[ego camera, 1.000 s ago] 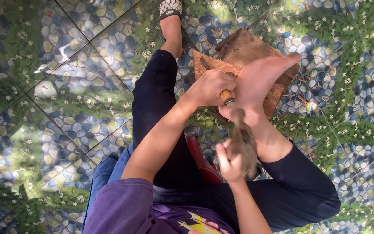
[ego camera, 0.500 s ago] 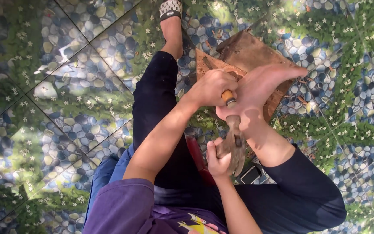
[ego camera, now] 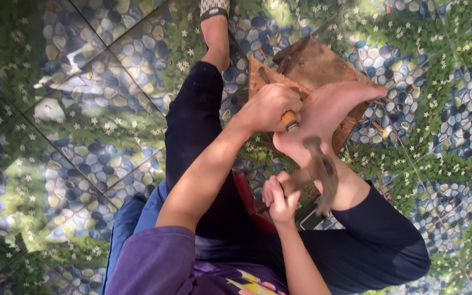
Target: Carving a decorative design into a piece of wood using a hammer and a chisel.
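My left hand [ego camera: 267, 107] is closed around the round wooden handle of a chisel [ego camera: 289, 121], whose tip is hidden against a brown wooden piece [ego camera: 313, 64] on the floor. A bare foot [ego camera: 331, 106] presses down on that wood. Closer to my body, my right hand [ego camera: 279, 198] grips the handle of a hammer [ego camera: 321, 173]. The hammer is blurred by motion and sits just below the chisel handle, over the ankle.
The floor [ego camera: 72, 125] is tiled with a blue pebble, green leaf and white flower pattern. My other leg in dark trousers stretches away to a sandalled foot [ego camera: 214, 10]. A red object [ego camera: 247, 198] and a flat dark item [ego camera: 313, 220] lie under my legs.
The hammer rose up to the chisel handle half a second ago and has now swung back down toward my body, blurred. The left hand and the foot have stayed on the chisel and wood.
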